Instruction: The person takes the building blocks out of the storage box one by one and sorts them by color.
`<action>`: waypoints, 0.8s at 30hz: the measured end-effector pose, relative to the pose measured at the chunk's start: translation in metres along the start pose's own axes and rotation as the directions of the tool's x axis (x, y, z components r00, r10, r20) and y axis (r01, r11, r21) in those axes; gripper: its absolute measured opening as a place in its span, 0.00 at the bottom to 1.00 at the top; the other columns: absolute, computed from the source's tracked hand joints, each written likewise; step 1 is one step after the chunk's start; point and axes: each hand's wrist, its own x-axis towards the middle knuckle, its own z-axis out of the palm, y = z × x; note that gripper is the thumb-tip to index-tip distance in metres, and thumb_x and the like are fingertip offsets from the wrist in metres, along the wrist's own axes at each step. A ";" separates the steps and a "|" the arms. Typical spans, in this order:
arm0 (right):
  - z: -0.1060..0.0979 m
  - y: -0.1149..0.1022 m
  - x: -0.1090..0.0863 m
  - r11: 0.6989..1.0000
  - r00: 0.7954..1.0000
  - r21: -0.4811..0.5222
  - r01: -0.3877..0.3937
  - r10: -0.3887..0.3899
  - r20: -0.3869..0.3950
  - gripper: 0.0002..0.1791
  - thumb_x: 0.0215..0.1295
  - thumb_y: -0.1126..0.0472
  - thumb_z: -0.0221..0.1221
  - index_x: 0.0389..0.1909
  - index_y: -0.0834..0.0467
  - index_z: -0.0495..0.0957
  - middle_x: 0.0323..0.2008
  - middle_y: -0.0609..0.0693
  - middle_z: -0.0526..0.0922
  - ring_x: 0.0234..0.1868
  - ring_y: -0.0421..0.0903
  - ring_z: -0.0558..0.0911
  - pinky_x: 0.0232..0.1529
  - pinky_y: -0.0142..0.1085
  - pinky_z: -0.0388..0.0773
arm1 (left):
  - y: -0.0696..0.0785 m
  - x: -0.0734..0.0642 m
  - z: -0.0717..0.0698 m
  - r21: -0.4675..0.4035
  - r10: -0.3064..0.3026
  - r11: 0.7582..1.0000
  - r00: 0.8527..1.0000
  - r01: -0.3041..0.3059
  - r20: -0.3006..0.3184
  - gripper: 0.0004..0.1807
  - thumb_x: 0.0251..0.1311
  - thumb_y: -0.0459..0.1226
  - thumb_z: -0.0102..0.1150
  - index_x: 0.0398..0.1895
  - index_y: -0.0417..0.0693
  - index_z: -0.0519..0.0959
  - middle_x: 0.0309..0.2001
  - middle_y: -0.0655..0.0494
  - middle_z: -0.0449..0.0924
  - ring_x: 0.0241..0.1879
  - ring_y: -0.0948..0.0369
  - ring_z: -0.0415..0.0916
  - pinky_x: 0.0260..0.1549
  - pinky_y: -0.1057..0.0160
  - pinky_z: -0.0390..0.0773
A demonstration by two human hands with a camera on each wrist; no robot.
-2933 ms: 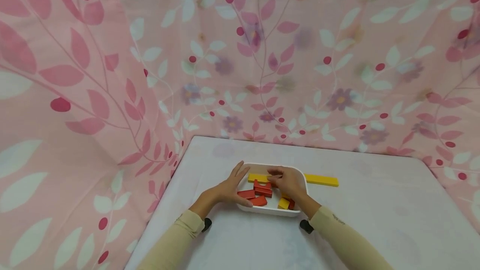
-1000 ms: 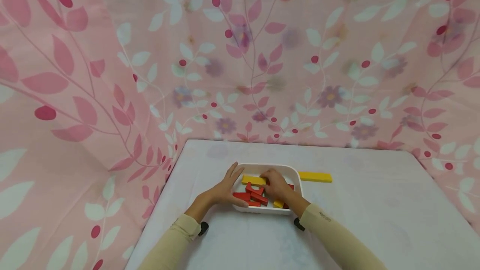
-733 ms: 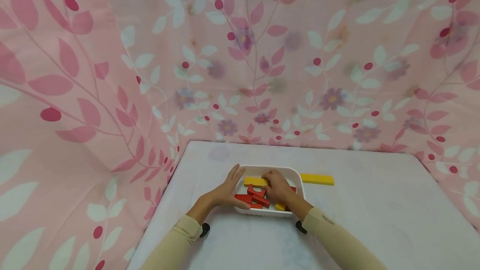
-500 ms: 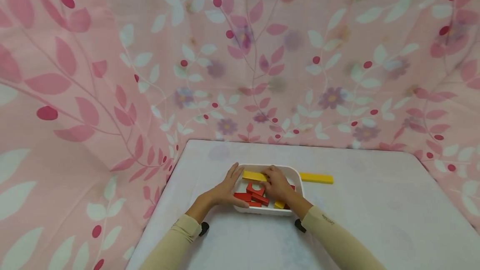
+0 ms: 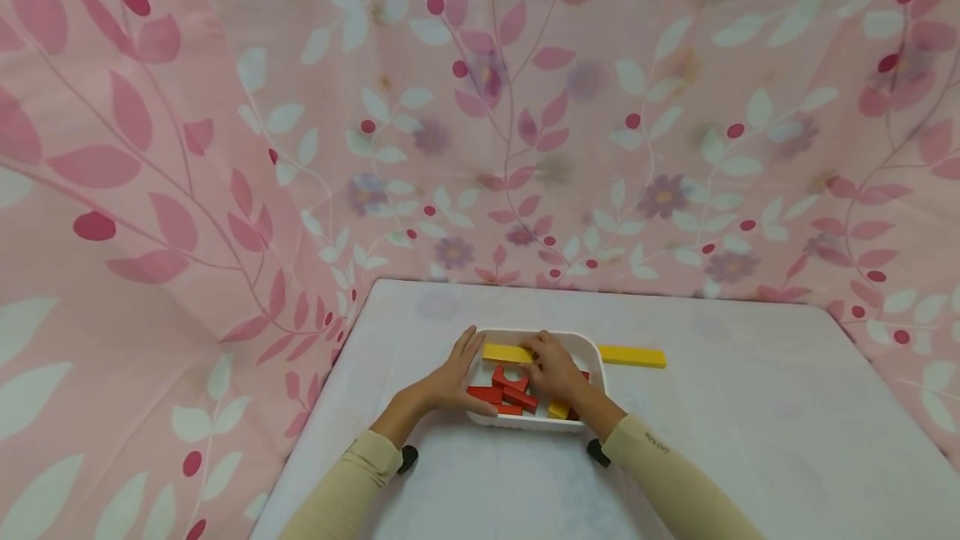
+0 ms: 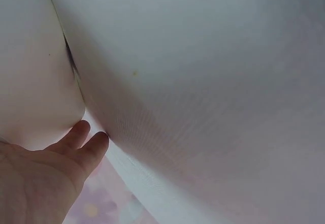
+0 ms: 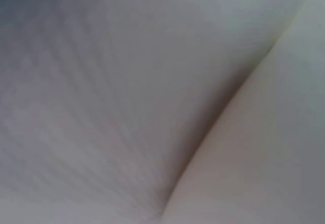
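My left hand (image 5: 450,382) spans the left end of a white tray (image 5: 534,423), fingers stretched along it and thumb at the front rim. The left wrist view shows straight fingertips (image 6: 78,132) against the tray's outer wall. Inside the tray my right hand (image 5: 557,369) pinches the right end of a long yellow block (image 5: 505,353) near the back wall. In front of that block are a red arch block (image 5: 498,377) and several red blocks (image 5: 485,394). A small yellow block (image 5: 558,410) shows under my right wrist. The right wrist view holds only pale surfaces, no fingers.
Behind the tray's right side, another long yellow block (image 5: 633,357) lies on the white-covered table (image 5: 712,407). A pink floral curtain (image 5: 600,148) hangs along the table's back and left edges. A dark object (image 5: 597,452) shows at each sleeve cuff.
The right hand has moved the yellow block slightly toward the tray's back wall, away from the red arch block. Red blocks have shifted since the earliest frame. The left hand stays at the tray.
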 end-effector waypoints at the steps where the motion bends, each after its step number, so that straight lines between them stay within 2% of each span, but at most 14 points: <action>1: 0.000 0.000 0.000 1.000 1.000 0.000 0.001 -0.001 -0.001 0.17 0.64 0.60 0.66 0.53 0.53 0.80 0.47 0.47 0.76 0.43 0.42 0.75 0.52 0.39 0.82 | 0.000 0.000 0.000 -0.002 -0.003 1.000 1.000 0.003 0.000 0.71 0.40 0.58 0.78 0.80 0.62 0.35 0.80 0.54 0.25 0.78 0.47 0.39 0.68 0.37 0.61; 7: 0.000 0.000 -0.001 1.000 1.000 0.028 -0.007 0.007 0.002 0.16 0.63 0.60 0.66 0.52 0.54 0.81 0.45 0.47 0.76 0.41 0.43 0.73 0.49 0.36 0.81 | 0.002 -0.001 0.000 -0.017 0.002 1.000 1.000 -0.002 -0.002 0.71 0.40 0.58 0.78 0.80 0.61 0.36 0.80 0.53 0.25 0.78 0.46 0.40 0.67 0.36 0.62; 12: -0.002 -0.002 0.000 0.999 1.000 0.039 -0.017 0.017 0.009 0.16 0.64 0.60 0.66 0.53 0.54 0.81 0.45 0.47 0.75 0.41 0.43 0.73 0.48 0.35 0.80 | -0.002 0.000 0.000 -0.007 0.003 1.000 1.000 -0.003 -0.012 0.72 0.39 0.60 0.77 0.80 0.61 0.36 0.80 0.57 0.24 0.78 0.47 0.39 0.69 0.38 0.61; 19: -0.002 -0.002 0.002 1.000 1.000 0.031 -0.005 0.004 0.020 0.16 0.63 0.62 0.66 0.52 0.54 0.81 0.47 0.48 0.76 0.44 0.44 0.73 0.53 0.39 0.80 | -0.003 0.000 0.000 -0.023 0.019 1.000 1.000 -0.020 -0.020 0.73 0.39 0.59 0.78 0.80 0.59 0.34 0.80 0.49 0.26 0.78 0.46 0.40 0.69 0.37 0.61; 24: -0.003 -0.001 -0.001 0.999 1.000 0.028 -0.018 0.018 0.008 0.16 0.64 0.62 0.65 0.53 0.53 0.81 0.47 0.48 0.76 0.43 0.43 0.73 0.54 0.39 0.80 | -0.001 0.000 0.000 -0.032 0.027 0.999 0.999 -0.027 -0.018 0.74 0.38 0.60 0.78 0.80 0.56 0.35 0.80 0.48 0.27 0.78 0.46 0.40 0.68 0.37 0.61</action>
